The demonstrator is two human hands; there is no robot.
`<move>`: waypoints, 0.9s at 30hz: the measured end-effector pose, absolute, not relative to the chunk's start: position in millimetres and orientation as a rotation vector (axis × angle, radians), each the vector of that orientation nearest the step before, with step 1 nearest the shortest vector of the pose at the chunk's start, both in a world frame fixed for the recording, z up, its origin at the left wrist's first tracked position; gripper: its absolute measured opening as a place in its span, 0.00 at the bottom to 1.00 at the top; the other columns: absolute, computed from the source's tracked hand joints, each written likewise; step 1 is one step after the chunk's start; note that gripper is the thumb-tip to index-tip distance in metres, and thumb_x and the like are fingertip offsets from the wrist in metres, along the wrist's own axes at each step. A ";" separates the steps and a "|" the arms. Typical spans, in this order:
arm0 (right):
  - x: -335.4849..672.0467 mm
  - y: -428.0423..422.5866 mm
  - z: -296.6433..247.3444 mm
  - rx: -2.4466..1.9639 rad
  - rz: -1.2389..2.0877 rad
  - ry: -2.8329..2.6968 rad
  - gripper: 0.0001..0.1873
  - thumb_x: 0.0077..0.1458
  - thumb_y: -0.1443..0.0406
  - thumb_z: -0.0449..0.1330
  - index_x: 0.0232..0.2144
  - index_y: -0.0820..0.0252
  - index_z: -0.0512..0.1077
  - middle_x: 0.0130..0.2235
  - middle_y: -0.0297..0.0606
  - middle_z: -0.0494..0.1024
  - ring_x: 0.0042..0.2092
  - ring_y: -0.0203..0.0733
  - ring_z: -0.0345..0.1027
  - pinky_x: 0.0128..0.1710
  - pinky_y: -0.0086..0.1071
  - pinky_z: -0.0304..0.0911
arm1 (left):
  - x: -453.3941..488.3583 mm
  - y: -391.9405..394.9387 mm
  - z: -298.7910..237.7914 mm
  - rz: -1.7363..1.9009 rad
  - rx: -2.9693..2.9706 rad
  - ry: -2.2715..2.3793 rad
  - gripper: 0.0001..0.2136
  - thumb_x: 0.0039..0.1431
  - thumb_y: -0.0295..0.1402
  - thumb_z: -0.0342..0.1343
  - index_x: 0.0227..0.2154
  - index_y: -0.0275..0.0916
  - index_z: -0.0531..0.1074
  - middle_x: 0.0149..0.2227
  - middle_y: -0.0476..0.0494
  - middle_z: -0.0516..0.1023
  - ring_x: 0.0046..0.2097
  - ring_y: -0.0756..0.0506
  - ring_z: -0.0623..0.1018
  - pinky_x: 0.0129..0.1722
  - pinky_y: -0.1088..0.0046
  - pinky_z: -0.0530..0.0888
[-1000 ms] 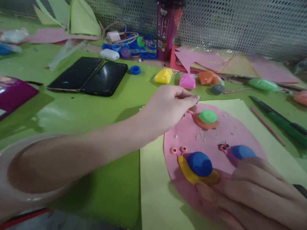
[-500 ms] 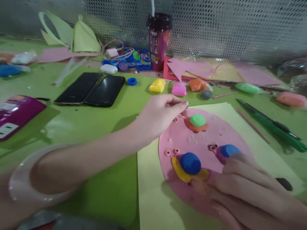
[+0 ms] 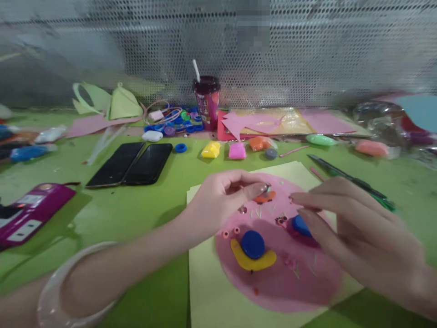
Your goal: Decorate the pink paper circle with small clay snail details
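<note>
My left hand [image 3: 227, 196] hovers over the top of a pink paper circle [image 3: 273, 291], thumb and forefinger pinched together. Whatever lies between those fingertips is too small to make out. Beneath them is an orange clay snail [image 3: 265, 197], its green shell mostly covered. My right hand [image 3: 358, 232] is raised over the circle's right side, thumb and forefinger drawn close around a tiny dark speck I cannot identify. It partly hides a purple snail with a blue shell [image 3: 301, 226]. A yellow snail [image 3: 254, 263] with a dark blue shell [image 3: 253, 244] lies lower left.
Pale yellow paper [image 3: 205, 291] lies under the circle. A green craft knife [image 3: 351, 177] rests at right. Clay packets, yellow [image 3: 210, 150], pink [image 3: 237, 151] and orange [image 3: 260, 143], line the back. A drink cup [image 3: 207, 105], black folding phone case [image 3: 131, 165] and purple device [image 3: 34, 212] stand around.
The view has tilted upward. My right hand has lifted off the lower right of the circle and moved up towards my left hand. My left hand now covers more of the orange snail.
</note>
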State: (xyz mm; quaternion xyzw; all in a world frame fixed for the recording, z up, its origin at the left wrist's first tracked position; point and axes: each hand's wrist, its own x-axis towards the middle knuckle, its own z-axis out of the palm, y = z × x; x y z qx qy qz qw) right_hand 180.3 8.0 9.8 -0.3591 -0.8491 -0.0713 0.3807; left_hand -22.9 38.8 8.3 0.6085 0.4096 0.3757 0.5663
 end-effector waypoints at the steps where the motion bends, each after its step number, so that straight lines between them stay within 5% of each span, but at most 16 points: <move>1: 180.7 11.3 7.7 -0.928 -0.144 -2.152 0.07 0.59 0.70 0.55 0.41 0.57 0.69 0.34 0.36 0.72 0.35 0.33 0.68 0.34 0.26 0.66 | -22.0 37.7 8.9 0.856 1.427 0.961 0.05 0.57 0.34 0.57 0.32 0.41 0.76 0.30 0.50 0.79 0.30 0.51 0.75 0.29 0.77 0.69; 5: 181.8 15.2 2.7 -0.872 -0.077 -2.166 0.09 0.59 0.69 0.57 0.43 0.60 0.70 0.38 0.38 0.72 0.39 0.33 0.69 0.41 0.25 0.68 | -20.0 34.5 7.4 0.786 1.467 0.943 0.05 0.56 0.34 0.58 0.31 0.39 0.76 0.33 0.47 0.79 0.35 0.48 0.76 0.36 0.74 0.71; 13: 183.5 9.2 5.9 -0.823 0.038 -2.195 0.08 0.59 0.70 0.55 0.39 0.56 0.73 0.36 0.36 0.74 0.38 0.35 0.70 0.32 0.26 0.70 | -17.5 28.7 5.3 0.695 1.449 0.912 0.05 0.54 0.33 0.59 0.32 0.39 0.76 0.35 0.47 0.79 0.37 0.48 0.75 0.38 0.74 0.71; 27: 176.8 9.3 1.5 -0.801 0.142 -2.118 0.09 0.55 0.75 0.56 0.36 0.60 0.70 0.35 0.37 0.73 0.37 0.33 0.68 0.35 0.24 0.68 | -18.3 30.2 -1.1 0.723 1.513 0.897 0.07 0.54 0.33 0.59 0.34 0.36 0.77 0.35 0.46 0.80 0.37 0.48 0.76 0.37 0.75 0.70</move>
